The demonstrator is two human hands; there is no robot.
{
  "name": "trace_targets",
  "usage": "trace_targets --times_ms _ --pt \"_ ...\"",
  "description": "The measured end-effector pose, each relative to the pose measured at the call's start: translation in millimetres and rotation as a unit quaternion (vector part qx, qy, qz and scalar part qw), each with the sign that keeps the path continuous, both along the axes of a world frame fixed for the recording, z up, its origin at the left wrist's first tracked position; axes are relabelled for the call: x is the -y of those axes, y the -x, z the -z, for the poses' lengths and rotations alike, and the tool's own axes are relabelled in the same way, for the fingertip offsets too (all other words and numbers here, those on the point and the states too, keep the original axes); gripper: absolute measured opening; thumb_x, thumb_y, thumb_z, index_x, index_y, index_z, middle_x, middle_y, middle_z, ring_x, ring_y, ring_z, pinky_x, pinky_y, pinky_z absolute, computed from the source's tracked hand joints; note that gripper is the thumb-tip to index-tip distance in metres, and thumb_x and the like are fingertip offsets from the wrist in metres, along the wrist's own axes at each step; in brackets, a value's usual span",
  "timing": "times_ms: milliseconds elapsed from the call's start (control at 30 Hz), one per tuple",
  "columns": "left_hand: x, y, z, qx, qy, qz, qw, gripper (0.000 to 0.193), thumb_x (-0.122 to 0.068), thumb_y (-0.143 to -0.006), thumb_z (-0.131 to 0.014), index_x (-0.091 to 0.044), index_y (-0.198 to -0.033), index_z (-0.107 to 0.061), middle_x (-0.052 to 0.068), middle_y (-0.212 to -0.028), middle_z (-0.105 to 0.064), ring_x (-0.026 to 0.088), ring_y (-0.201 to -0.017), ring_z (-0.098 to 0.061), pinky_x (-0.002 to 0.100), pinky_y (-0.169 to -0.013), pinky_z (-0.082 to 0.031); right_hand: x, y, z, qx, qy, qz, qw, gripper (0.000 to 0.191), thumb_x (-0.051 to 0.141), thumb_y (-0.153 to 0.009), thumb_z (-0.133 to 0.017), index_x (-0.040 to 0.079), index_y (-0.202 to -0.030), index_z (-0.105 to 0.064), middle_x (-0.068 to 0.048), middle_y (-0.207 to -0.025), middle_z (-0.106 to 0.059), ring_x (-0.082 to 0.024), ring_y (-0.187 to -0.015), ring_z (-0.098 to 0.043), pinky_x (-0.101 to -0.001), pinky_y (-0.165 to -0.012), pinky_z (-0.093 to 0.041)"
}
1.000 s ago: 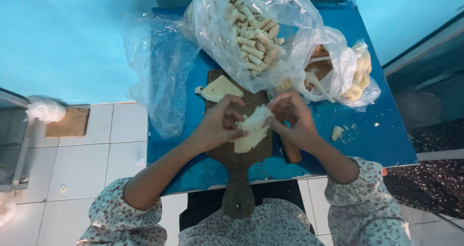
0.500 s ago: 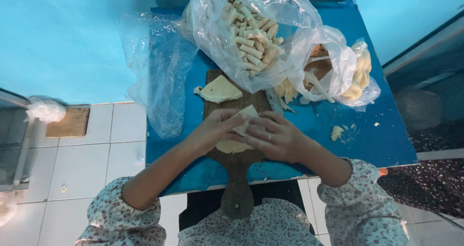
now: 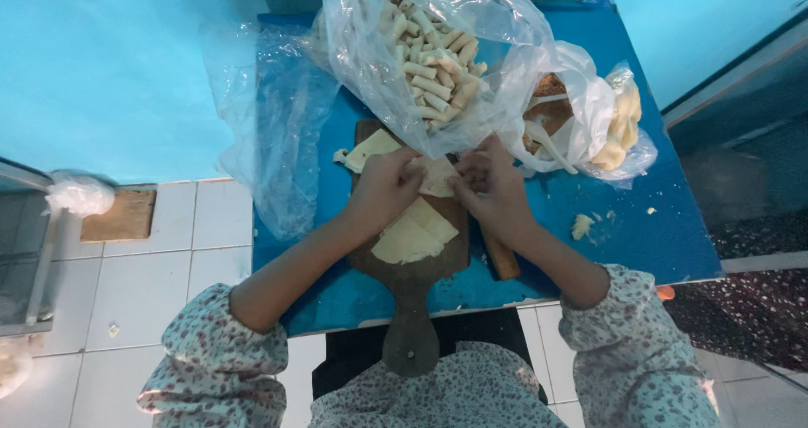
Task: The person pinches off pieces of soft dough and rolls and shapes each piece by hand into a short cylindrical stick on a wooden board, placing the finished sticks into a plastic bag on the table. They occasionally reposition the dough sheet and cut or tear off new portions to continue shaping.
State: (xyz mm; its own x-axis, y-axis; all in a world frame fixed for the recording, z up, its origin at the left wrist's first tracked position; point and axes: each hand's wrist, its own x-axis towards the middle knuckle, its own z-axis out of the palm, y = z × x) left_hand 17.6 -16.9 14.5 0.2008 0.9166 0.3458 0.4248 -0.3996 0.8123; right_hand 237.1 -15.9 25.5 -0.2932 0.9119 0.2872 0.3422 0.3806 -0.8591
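Sleeves in a small floral print frame the near edge, and both forearms run up from them to meet over a wooden board (image 3: 410, 270) whose handle points back toward the person. Nearest on the board lie pale pastry sheets (image 3: 414, 233), stacked loosely and skewed to the board's length, touching neither hand. Just beyond them, between the two hands, sits the sheet being worked, a thin wrapper (image 3: 437, 175) with its long axis running roughly across the board. The left hand (image 3: 384, 189) is curled over its left edge and the right hand (image 3: 488, 188) over its right edge, fingertips of both pinched on the wrapper and facing each other, so the two stand about equally near (whether any filling lies inside is hidden by the fingers). Both wrists are bent downward, knuckles up. Farther off on the blue table (image 3: 640, 226) a clear bag of finished rolls (image 3: 429, 66) overhangs the board's far end, with another pale sheet (image 3: 370, 148) beside it.
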Motion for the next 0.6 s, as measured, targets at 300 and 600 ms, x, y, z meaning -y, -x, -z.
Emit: trace_targets --times_ms 300,600 --pt "15.1 -3.7 -31.1 -0.155 -0.006 -0.029 0.988 0.033 -0.012 -0.086 -0.07 0.004 -0.114 -0.062 0.025 -0.084 -0.07 0.044 -0.078 -0.068 0.054 -0.068 -0.052 9.8 2.4 -26.2 0.194 -0.075 0.04 0.977 0.048 0.011 -0.085 -0.081 0.002 -0.122 -0.052 -0.014 -0.109 -0.065 -0.03 -0.078 -0.071 -0.0391 -0.067 -0.054" --pt "31.7 19.8 -54.4 -0.108 -0.013 -0.1 0.989 0.023 -0.02 -0.091 -0.072 -0.007 -0.109 -0.068 0.013 -0.071 -0.072 0.032 -0.065 -0.072 0.046 -0.059 -0.054 37.3 9.2 -39.6 0.178 -0.147 -0.288 0.929 0.034 0.019 -0.08 -0.085 0.008 -0.103 -0.064 -0.008 -0.1 -0.066 -0.031 -0.097 -0.068 -0.041 -0.076 -0.055"
